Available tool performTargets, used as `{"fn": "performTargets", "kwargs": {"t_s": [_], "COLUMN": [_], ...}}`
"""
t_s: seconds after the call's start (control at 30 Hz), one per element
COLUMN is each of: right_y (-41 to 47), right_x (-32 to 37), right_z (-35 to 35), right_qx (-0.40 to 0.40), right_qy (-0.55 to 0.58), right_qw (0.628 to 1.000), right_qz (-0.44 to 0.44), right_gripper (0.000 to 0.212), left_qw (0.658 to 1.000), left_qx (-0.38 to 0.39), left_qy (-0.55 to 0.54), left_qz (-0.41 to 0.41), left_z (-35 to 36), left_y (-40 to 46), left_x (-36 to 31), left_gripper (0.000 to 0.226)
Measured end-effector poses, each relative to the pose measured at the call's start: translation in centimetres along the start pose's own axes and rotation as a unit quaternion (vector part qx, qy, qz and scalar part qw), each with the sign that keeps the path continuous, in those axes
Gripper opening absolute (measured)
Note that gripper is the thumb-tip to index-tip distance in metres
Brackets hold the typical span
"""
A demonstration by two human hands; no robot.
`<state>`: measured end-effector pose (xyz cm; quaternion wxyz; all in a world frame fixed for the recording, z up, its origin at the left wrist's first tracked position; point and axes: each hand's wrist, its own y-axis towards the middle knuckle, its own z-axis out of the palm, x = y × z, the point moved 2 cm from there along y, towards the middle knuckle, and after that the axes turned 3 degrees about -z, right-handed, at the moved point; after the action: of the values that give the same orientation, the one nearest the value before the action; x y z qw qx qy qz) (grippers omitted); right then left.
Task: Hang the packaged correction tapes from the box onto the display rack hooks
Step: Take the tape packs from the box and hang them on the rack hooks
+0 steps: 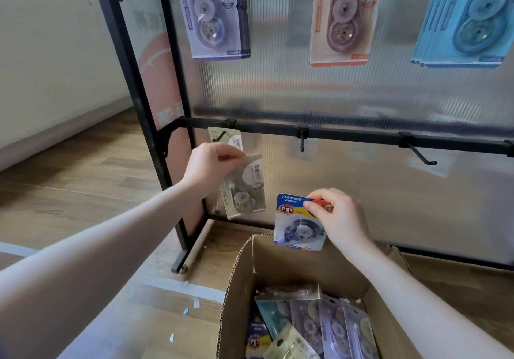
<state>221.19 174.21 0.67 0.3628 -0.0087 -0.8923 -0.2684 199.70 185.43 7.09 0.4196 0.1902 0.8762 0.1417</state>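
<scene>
My left hand (210,164) pinches the top of a beige packaged correction tape (244,189) just below the left hook (219,136) of the lower rail, where another beige pack (236,139) hangs. My right hand (338,215) pinches the top corner of a blue and yellow "PET" correction tape pack (299,223), holding it above the open cardboard box (239,283). The box holds several more packs (314,328). The middle hook (302,143) and the right hook (422,157) on the lower rail are bare.
The black display rack (133,86) has a ribbed translucent back panel. On its upper row hang purple (214,16), orange (340,19) and blue packs (464,22). Wood floor with tape strips and paper scraps (178,286) lies to the left, a white wall beyond.
</scene>
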Motion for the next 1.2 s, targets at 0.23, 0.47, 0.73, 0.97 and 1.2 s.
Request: {"fn": "performTargets", "kwargs": {"t_s": [0.23,0.47,0.73,0.97,1.2], "right_y": [0.9,1.3,1.4,1.5,1.4], "right_x": [1.1,1.8,1.8,1.4,0.8], "right_z": [0.9,1.7,2.6,3.0,3.3], "right_qx": [-0.013,-0.011,0.003,0.012,0.019], "right_qy": [0.0,-0.01,-0.016,-0.022,-0.026], "right_qw": [1.0,1.0,0.999,0.999,0.999], "right_qz": [-0.017,-0.024,-0.031,-0.029,-0.022], "right_gripper": [0.015,0.018,0.018,0.019,0.02], "left_qw": [0.999,0.999,0.997,0.998,0.993], "left_qx": [-0.035,-0.046,-0.055,-0.021,-0.025], "left_qy": [0.001,0.013,0.058,0.051,0.066], "left_qz": [0.015,0.014,0.015,0.043,0.089], "left_z": [-1.5,-1.8,-2.5,-3.5,-3.5], "left_y": [2.6,3.8,5.9,5.9,6.0], "left_x": [0.7,2.0,3.6,3.3,4.2], "left_gripper": [0.015,0.015,0.01,0.017,0.017]}}
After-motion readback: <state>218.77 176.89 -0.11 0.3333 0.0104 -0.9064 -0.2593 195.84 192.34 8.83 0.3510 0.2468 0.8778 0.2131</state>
